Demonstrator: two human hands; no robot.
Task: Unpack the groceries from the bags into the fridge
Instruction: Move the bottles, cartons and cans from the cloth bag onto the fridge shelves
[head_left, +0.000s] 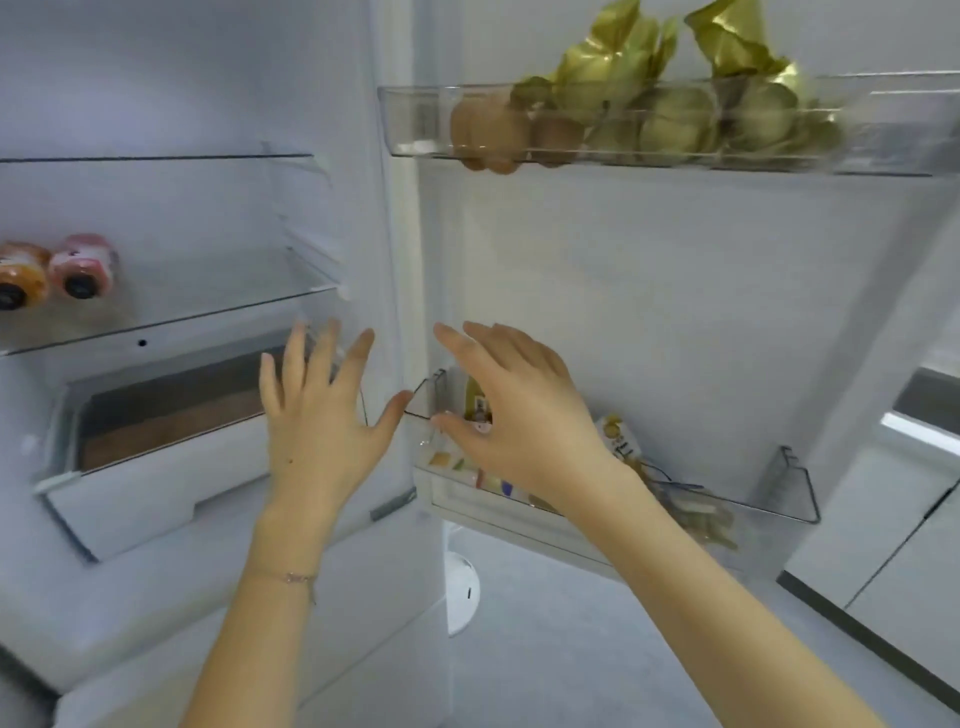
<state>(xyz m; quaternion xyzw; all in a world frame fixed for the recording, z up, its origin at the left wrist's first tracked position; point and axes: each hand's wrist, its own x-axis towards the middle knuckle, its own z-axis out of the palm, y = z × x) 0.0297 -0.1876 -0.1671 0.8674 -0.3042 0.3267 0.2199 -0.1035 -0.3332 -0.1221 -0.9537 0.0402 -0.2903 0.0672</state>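
Both hands look empty. The left hand (317, 421) is spread wide in front of the fridge drawer (156, 499). The right hand (524, 421) hangs loosely open over the lower door bin (802, 488), which holds packets (618, 441). Kiwis (488, 130) sit in the top door bin (883, 130).

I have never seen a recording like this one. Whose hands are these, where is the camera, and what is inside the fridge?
There is no machine here. A person wears one wide-angle camera on the head, looking forward and down, so you see that person's own arms. The left hand is spread open in front of the fridge interior, near a partly open drawer. The right hand reaches, open, over the lower door bin, which holds small packets. Neither hand seems to hold anything. Two bottles lie on a glass shelf at the left. The upper door bin holds gold-wrapped items and some brown round ones, too blurred to name.
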